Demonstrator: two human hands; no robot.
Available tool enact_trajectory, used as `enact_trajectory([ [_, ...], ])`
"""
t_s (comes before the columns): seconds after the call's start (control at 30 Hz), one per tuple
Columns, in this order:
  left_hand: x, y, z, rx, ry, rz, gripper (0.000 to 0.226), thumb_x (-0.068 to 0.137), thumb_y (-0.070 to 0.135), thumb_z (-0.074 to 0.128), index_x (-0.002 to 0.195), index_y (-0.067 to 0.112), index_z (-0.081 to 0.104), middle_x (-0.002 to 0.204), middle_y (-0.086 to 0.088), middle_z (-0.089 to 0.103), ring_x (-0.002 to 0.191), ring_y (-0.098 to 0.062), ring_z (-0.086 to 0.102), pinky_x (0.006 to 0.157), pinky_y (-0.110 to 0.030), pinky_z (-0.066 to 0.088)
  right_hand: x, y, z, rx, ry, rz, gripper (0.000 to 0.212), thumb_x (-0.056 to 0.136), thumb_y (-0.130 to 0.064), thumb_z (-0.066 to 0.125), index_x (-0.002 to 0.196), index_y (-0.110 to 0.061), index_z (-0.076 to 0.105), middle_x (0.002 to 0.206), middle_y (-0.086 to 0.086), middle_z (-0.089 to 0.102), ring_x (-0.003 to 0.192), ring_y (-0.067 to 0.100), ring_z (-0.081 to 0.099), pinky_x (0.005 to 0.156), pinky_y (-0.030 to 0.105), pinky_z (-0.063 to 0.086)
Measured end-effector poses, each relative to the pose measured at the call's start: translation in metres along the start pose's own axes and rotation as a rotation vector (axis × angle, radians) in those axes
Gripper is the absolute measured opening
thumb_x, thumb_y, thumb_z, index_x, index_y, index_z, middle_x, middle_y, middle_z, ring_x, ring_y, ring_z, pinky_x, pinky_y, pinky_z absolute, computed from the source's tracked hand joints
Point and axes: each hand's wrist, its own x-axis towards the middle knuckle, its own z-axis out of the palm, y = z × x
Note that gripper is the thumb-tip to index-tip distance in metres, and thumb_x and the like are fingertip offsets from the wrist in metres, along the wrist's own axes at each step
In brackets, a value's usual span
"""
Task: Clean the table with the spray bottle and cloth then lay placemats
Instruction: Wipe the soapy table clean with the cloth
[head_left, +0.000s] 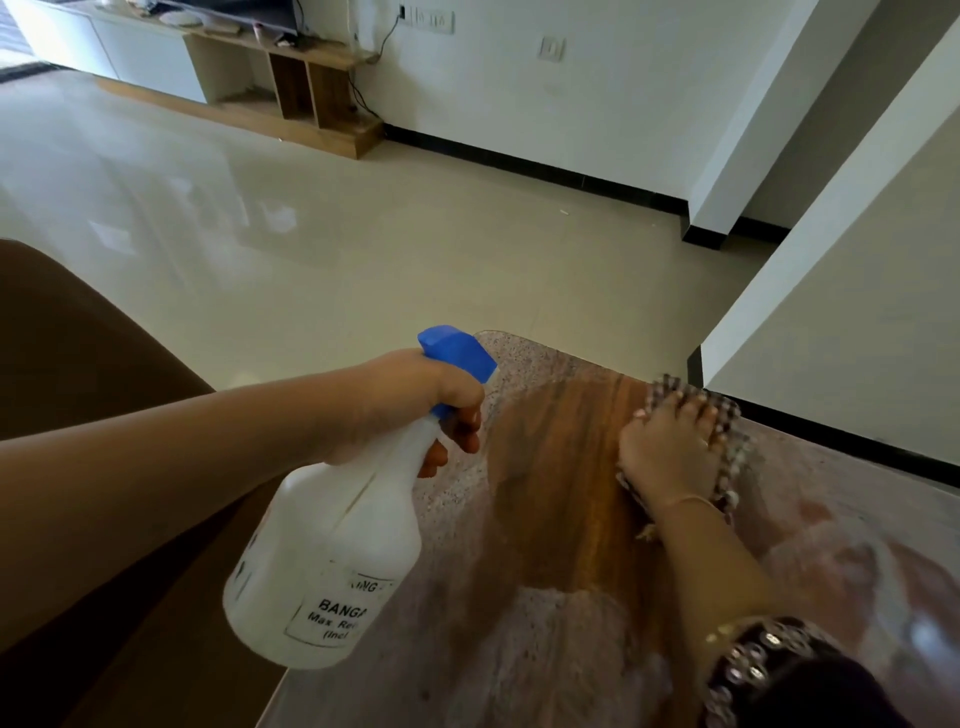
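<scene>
Left hand (415, 405): fingers curled round the neck of the bottle (332, 561), gripping it under the blue spray head, with fingertips at the trigger. The bottle is white and translucent, tilted, and held in the air over the table's (545, 467) left edge, nozzle pointing away toward the far end. Right hand (667, 447): fingers spread and flat, palm down, pressing on the cloth (730, 415), not clutching it. The cloth is checked and lies on the tabletop near the far right corner, its edges showing around the hand. Tabletop: glossy, with a wood band down the middle and speckled stone on both sides. A brown chair (78, 364) stands just beside the table on the left.
</scene>
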Motion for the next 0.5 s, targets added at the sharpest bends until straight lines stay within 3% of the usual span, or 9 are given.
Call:
enact_trajectory([
  [0.13,0.005,0.0,0.006,-0.012,0.0,0.064,0.03,0.081,0.008,0.05,0.053,0.01,0.062,0.065,-0.01,0.064,0.032,-0.014,0.046,0.044,-0.024,0.044,-0.013,-0.075,0.017,0.046,-0.07,-0.448,0.055,0.095,-0.024,0.035,0.148,-0.011,0.023,0.157,0.009,0.018,0.143,0.031,0.017,0.116,0.047,0.016],
  [0.23,0.007,0.008,0.011,-0.012,0.0,0.049,0.016,0.081,0.01,0.052,0.066,0.005,0.059,0.067,-0.012,0.06,0.036,-0.016,0.047,0.044,-0.024,0.045,-0.017,-0.095,0.021,0.006,-0.131,-0.625,0.054,0.099,-0.024,0.03,0.151,-0.015,0.017,0.16,0.0,0.004,0.147,0.021,0.002,0.118,0.043,0.0],
  [0.3,0.009,0.011,0.01,-0.002,0.005,0.036,0.023,0.082,0.009,0.051,0.061,0.006,0.06,0.065,-0.011,0.06,0.035,-0.016,0.047,0.043,-0.023,0.044,-0.01,-0.083,0.019,0.018,-0.077,-0.58,0.052,0.101,-0.025,0.027,0.151,-0.016,0.017,0.16,0.0,0.006,0.147,0.018,0.0,0.116,0.039,-0.006],
  [0.37,0.014,0.011,0.008,0.005,0.009,0.016,0.034,0.082,0.008,0.051,0.049,0.009,0.061,0.063,-0.011,0.062,0.032,-0.016,0.046,0.042,-0.022,0.044,0.0,-0.058,0.013,0.07,-0.015,-0.415,0.049,0.098,-0.023,0.031,0.146,-0.012,0.027,0.156,0.007,0.021,0.142,0.021,0.018,0.114,0.038,0.013],
  [0.43,0.01,0.013,0.006,-0.018,0.023,0.022,0.025,0.074,0.013,0.056,0.05,0.009,0.06,0.061,-0.01,0.062,0.033,-0.016,0.045,0.041,-0.022,0.043,0.013,-0.021,0.004,0.121,0.025,-0.161,0.044,0.094,-0.021,0.034,0.136,-0.007,0.038,0.144,0.015,0.036,0.129,0.028,0.035,0.101,0.037,0.031],
  [0.5,0.01,0.012,0.0,-0.009,0.057,0.008,0.018,0.062,0.019,0.06,0.045,0.011,0.06,0.062,-0.011,0.062,0.03,-0.016,0.044,0.04,-0.021,0.042,0.022,0.014,-0.005,0.091,0.057,0.036,0.054,0.092,-0.026,0.03,0.142,-0.007,0.03,0.15,0.017,0.027,0.136,0.033,0.026,0.112,0.047,0.023],
])
